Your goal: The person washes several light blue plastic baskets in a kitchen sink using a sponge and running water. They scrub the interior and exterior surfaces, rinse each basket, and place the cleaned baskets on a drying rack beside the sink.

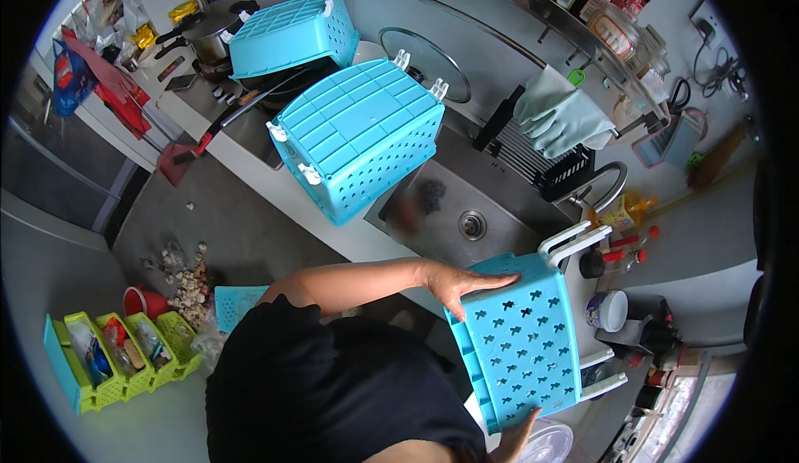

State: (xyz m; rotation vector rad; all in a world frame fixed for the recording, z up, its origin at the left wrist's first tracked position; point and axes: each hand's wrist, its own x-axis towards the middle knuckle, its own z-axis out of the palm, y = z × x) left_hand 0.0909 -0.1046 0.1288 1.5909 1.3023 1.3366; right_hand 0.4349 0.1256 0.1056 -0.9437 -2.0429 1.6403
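Note:
A blue plastic basket with star-shaped holes (pixel 518 344) is held between both hands at the right end of the counter, tilted on its side. My left hand (pixel 465 283) presses on its upper side, thumb at the rim. My right hand (pixel 515 441) grips the lower side and is partly cut off by the picture's edge. White plastic legs (pixel 577 244) stick out from the basket's far end. Just beyond is a steel sink (pixel 499 229) with a drain and a dark scouring pad (pixel 432 196). A second blue basket (pixel 362 132) rests upside down on the counter left of the sink.
Another upturned blue basket (pixel 287 35) sits over the stove beside a pressure cooker (pixel 209 32). Rubber gloves (pixel 555 110) hang from the rail above a dish rack (pixel 537 154). A faucet (pixel 615 182) arches over the sink. Green stacked bins (pixel 125 357) and garlic bulbs (pixel 190 288) are on the floor.

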